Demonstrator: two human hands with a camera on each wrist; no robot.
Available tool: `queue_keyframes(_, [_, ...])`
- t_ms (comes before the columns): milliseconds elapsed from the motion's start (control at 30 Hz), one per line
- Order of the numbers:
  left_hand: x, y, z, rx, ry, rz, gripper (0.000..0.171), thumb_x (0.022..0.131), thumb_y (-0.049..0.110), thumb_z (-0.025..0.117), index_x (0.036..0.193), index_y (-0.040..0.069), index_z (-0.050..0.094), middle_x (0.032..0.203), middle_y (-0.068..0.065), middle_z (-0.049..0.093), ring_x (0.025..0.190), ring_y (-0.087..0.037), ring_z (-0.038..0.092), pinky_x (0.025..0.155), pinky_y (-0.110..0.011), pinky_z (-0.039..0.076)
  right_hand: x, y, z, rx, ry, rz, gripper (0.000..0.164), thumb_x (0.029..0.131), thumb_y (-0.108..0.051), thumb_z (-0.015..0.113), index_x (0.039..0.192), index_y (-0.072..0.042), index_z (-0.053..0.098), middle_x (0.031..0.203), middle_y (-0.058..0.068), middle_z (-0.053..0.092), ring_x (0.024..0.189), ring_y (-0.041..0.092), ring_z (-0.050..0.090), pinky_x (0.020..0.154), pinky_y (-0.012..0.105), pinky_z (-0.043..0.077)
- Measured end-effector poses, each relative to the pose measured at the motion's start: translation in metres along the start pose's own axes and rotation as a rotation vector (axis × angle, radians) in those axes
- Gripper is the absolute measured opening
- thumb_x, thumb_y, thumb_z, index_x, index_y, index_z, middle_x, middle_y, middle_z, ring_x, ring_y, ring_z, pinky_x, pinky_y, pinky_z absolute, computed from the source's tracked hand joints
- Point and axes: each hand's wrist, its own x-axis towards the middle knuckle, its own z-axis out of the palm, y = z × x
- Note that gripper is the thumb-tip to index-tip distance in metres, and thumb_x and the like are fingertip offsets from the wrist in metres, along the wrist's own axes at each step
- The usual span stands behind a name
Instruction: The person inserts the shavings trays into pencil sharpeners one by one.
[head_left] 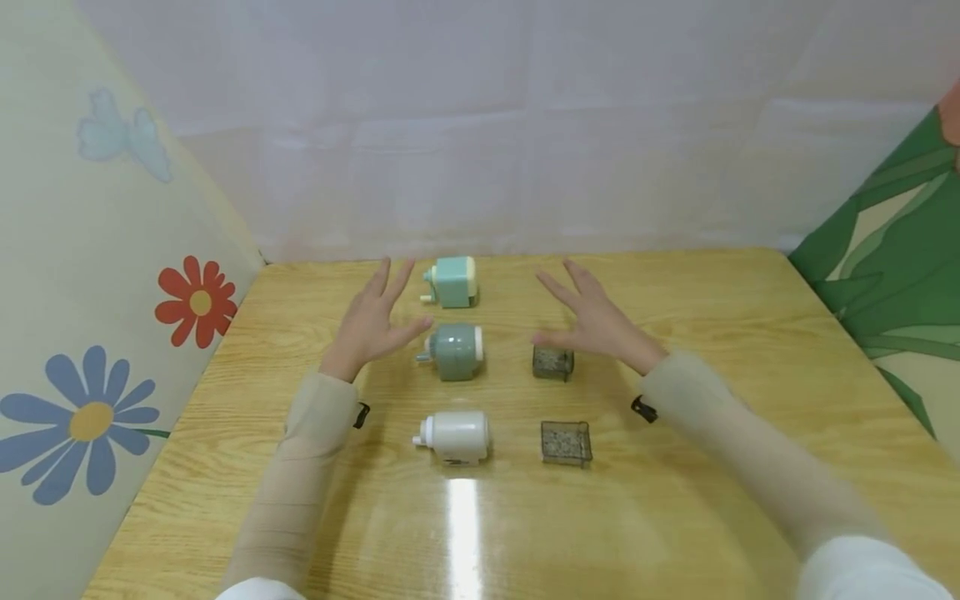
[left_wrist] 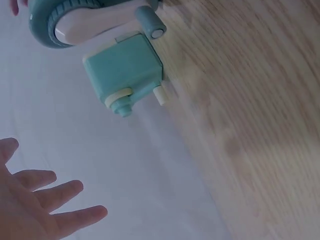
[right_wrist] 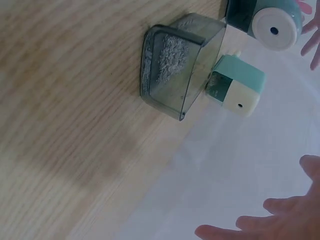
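Observation:
Three hand-crank pencil sharpeners stand in a column on the table: a mint one [head_left: 453,282] at the back, a grey-teal one [head_left: 457,353] in the middle and a white one [head_left: 461,435] in front. My left hand [head_left: 373,323], fingers spread, hovers left of the back two and holds nothing. Spread the same way, my right hand [head_left: 594,323] is over the right side, its thumb overlapping the top of a clear dark shavings drawer [right_wrist: 206,67] in the head view. A second such drawer [head_left: 565,462] lies nearer me. Shavings show inside both.
The wooden table [head_left: 697,317] meets a white cloth backdrop [head_left: 480,183] along its far edge. A wall panel [head_left: 45,250] with painted flowers borders the left side, and a panel with green leaves [head_left: 892,275] the right.

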Motion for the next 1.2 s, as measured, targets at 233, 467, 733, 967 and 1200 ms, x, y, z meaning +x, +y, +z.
queue_keyframes(233, [-0.013,0.008,-0.001,0.018,0.011,0.049,0.087,0.081,0.061,0.052,0.147,0.023,0.009,0.150,-0.019,0.004,0.130,-0.046,0.018,0.101,-0.061,0.021,-0.022,-0.003,0.002,-0.014,0.026,0.019,0.098,0.073,-0.056,0.066,0.147,-0.024,0.011,0.150,0.018,-0.008,0.134,0.043,-0.002,0.097,0.068,0.016])
queue_keyframes(467, [-0.024,0.010,0.000,0.028,-0.026,0.041,0.090,0.080,0.058,0.056,0.147,0.028,0.003,0.150,-0.017,0.002,0.129,-0.047,0.019,0.100,-0.062,0.023,-0.041,0.000,0.003,-0.002,0.054,-0.004,0.098,0.072,-0.055,0.068,0.147,-0.020,0.015,0.150,0.019,-0.004,0.133,0.044,0.002,0.096,0.069,0.017])
queue_keyframes(733, [-0.033,0.011,0.000,0.045,-0.065,0.049,0.088,0.080,0.060,0.054,0.147,0.025,0.009,0.149,-0.021,0.011,0.128,-0.046,0.023,0.099,-0.061,0.026,-0.055,0.002,0.005,-0.029,0.049,-0.010,0.099,0.072,-0.052,0.070,0.146,-0.013,0.018,0.148,0.025,0.006,0.130,0.048,0.013,0.099,0.066,0.017])
queue_keyframes(967, [-0.037,0.010,0.003,0.051,-0.011,0.121,0.080,0.082,0.055,0.056,0.144,0.015,0.026,0.142,-0.022,0.029,0.125,-0.041,0.033,0.099,-0.057,0.030,-0.058,0.003,0.007,-0.039,0.040,0.004,0.090,0.073,-0.041,0.073,0.141,-0.001,0.029,0.141,0.029,0.025,0.124,0.049,0.026,0.097,0.064,0.024])
queue_keyframes(1200, [-0.038,0.014,0.003,0.029,0.043,0.162,0.075,0.081,0.055,0.057,0.132,0.002,0.045,0.132,-0.020,0.045,0.118,-0.037,0.043,0.096,-0.052,0.036,-0.054,0.004,0.010,-0.007,-0.030,0.033,0.084,0.073,-0.033,0.075,0.134,0.007,0.035,0.130,0.029,0.042,0.117,0.045,0.040,0.097,0.058,0.031])
